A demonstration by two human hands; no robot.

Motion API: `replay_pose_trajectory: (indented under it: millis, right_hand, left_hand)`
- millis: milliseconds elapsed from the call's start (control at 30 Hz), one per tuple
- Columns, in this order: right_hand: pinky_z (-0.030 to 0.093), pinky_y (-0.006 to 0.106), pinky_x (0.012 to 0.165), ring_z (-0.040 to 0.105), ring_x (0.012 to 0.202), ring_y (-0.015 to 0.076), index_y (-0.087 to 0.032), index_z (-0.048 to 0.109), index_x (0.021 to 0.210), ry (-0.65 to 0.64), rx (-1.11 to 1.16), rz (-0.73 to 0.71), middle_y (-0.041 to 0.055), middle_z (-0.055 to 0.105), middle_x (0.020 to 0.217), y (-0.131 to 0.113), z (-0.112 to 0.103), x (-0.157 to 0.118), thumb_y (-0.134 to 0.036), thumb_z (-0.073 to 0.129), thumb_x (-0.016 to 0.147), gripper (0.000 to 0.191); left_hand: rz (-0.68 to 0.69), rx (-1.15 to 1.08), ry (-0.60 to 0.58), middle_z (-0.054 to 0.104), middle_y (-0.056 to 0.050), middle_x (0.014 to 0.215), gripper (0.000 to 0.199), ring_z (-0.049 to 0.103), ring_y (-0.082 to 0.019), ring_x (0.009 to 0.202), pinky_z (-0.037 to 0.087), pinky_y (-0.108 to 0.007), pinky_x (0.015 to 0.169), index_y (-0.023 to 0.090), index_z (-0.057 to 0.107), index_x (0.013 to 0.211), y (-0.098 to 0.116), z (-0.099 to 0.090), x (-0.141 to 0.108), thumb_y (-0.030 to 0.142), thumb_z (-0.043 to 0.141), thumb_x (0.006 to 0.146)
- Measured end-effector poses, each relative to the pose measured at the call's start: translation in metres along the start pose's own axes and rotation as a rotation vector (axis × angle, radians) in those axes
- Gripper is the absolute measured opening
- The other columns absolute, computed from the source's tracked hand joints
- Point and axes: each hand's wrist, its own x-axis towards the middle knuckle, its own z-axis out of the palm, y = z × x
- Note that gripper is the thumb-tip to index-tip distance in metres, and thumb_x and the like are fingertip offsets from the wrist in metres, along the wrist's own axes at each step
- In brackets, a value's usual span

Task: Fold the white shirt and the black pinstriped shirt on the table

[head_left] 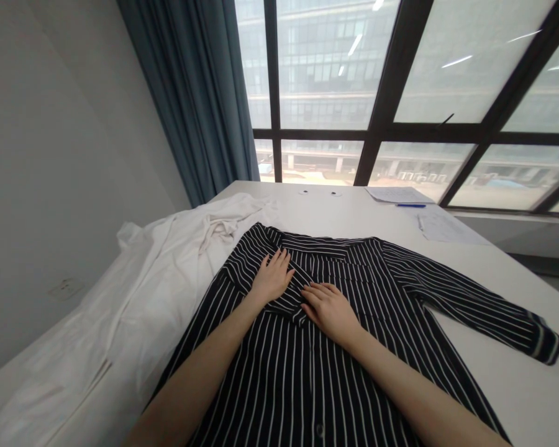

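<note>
A black shirt with white stripes (pixel 345 304) lies spread on the white table, its collar toward the window. Its left-side sleeve is folded inward across the chest. My left hand (pixel 274 277) rests flat on that folded sleeve near the collar, fingers stretched out. Lower and to the right, my right hand (pixel 330 310) lies on the cuff end of the same sleeve, fingers extended and pressing on the cloth. The other sleeve (pixel 475 301) stretches out to the right over the table. Neither hand grips the fabric.
Crumpled white cloth (pixel 135 310) covers the table's left side. Papers (pixel 400 195) and a blue pen (pixel 410 205) lie at the far right of the white table (pixel 354 214). Behind are a blue curtain (pixel 200 93) and a large window; a wall stands left.
</note>
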Motion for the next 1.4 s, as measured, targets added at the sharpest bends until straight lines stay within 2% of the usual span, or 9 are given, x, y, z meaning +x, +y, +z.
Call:
replay_pose_trajectory:
  millis: [333, 533, 700, 867, 1033, 1133, 1233, 1333, 1400]
  right_hand:
    - [0.046, 0.043, 0.101, 0.059, 0.12, 0.0247, -0.018, 0.067, 0.121, -0.024, 0.055, 0.051, 0.0091, 0.068, 0.123, 0.004, 0.002, -0.002, -0.032, 0.058, 0.093, 0.032]
    - [0.046, 0.043, 0.102, 0.059, 0.121, 0.0255, -0.016, 0.067, 0.12, -0.043, 0.077, 0.064, 0.0081, 0.068, 0.124, 0.004, -0.002, -0.002, -0.032, 0.058, 0.093, 0.033]
    - [0.046, 0.044, 0.102, 0.058, 0.122, 0.0258, -0.016, 0.067, 0.121, -0.049, 0.095, 0.062, 0.0089, 0.068, 0.124, 0.004, -0.003, -0.001, -0.032, 0.058, 0.093, 0.033]
    - [0.044, 0.044, 0.104, 0.056, 0.124, 0.0263, -0.014, 0.066, 0.122, -0.102, 0.145, 0.085, 0.011, 0.067, 0.126, 0.002, -0.007, 0.002, -0.029, 0.057, 0.093, 0.034]
    - [0.043, 0.043, 0.106, 0.057, 0.123, 0.0251, -0.014, 0.065, 0.124, -0.152, 0.183, 0.076, 0.0112, 0.066, 0.127, 0.005, -0.015, 0.004, -0.021, 0.052, 0.093, 0.035]
    - [0.039, 0.046, 0.11, 0.047, 0.133, 0.0263, -0.018, 0.057, 0.135, -0.282, 0.259, 0.047, 0.0086, 0.06, 0.136, 0.012, -0.03, 0.006, -0.023, 0.055, 0.091, 0.044]
    - [0.032, 0.047, 0.114, 0.036, 0.141, 0.0276, -0.02, 0.049, 0.142, -0.429, 0.351, 0.097, 0.0077, 0.049, 0.147, 0.025, -0.061, 0.008, -0.03, 0.058, 0.089, 0.055]
    - [0.037, 0.044, 0.111, 0.049, 0.132, 0.0254, -0.023, 0.051, 0.141, -0.476, 0.382, 0.251, 0.006, 0.052, 0.144, 0.054, -0.106, -0.001, -0.043, 0.053, 0.092, 0.053]
    - [0.042, 0.042, 0.107, 0.055, 0.125, 0.0258, -0.024, 0.055, 0.137, -0.415, 0.326, 0.385, 0.0055, 0.058, 0.139, 0.088, -0.135, -0.017, -0.052, 0.049, 0.092, 0.053]
  left_hand:
    - [-0.036, -0.02, -0.07, 0.024, -0.012, 0.158, 0.062, 0.021, -0.028, 0.147, 0.02, -0.05, 0.116, 0.014, 0.03, 0.152, -0.004, 0.002, 0.004, 0.048, 0.022, 0.1]
    - [-0.108, -0.007, -0.144, 0.025, -0.015, 0.158, 0.069, 0.023, -0.03, 0.146, 0.019, -0.051, 0.116, 0.012, 0.028, 0.152, -0.03, 0.001, 0.015, 0.055, 0.022, 0.099]
    - [-0.18, 0.038, -0.109, 0.033, -0.016, 0.154, 0.063, 0.027, -0.028, 0.145, 0.017, -0.05, 0.116, 0.008, 0.035, 0.148, -0.044, -0.002, 0.018, 0.047, 0.023, 0.1]
    - [-0.223, 0.08, -0.008, 0.036, -0.021, 0.152, 0.057, 0.03, -0.03, 0.143, 0.017, -0.049, 0.116, 0.001, 0.038, 0.145, -0.018, -0.009, 0.006, 0.034, 0.023, 0.101]
    - [0.041, -0.05, -0.021, 0.036, -0.013, 0.154, 0.057, 0.031, -0.023, 0.144, 0.024, -0.04, 0.116, 0.006, 0.039, 0.146, 0.015, -0.009, -0.018, 0.039, 0.023, 0.102]
    - [0.092, -0.058, -0.023, 0.034, -0.013, 0.155, 0.058, 0.03, -0.024, 0.144, 0.025, -0.042, 0.116, 0.006, 0.038, 0.146, 0.021, -0.005, -0.027, 0.041, 0.025, 0.102]
    - [0.089, -0.067, -0.006, 0.035, -0.014, 0.154, 0.057, 0.03, -0.025, 0.144, 0.024, -0.043, 0.116, 0.007, 0.039, 0.146, 0.02, -0.003, -0.028, 0.041, 0.027, 0.102]
    - [0.084, -0.097, -0.001, 0.035, -0.014, 0.154, 0.057, 0.029, -0.026, 0.144, 0.024, -0.044, 0.116, 0.009, 0.04, 0.146, 0.019, -0.003, -0.028, 0.042, 0.026, 0.102]
    - [0.077, -0.122, -0.001, 0.036, -0.014, 0.154, 0.057, 0.03, -0.026, 0.144, 0.024, -0.045, 0.116, 0.009, 0.04, 0.146, 0.02, -0.004, -0.027, 0.043, 0.026, 0.102]
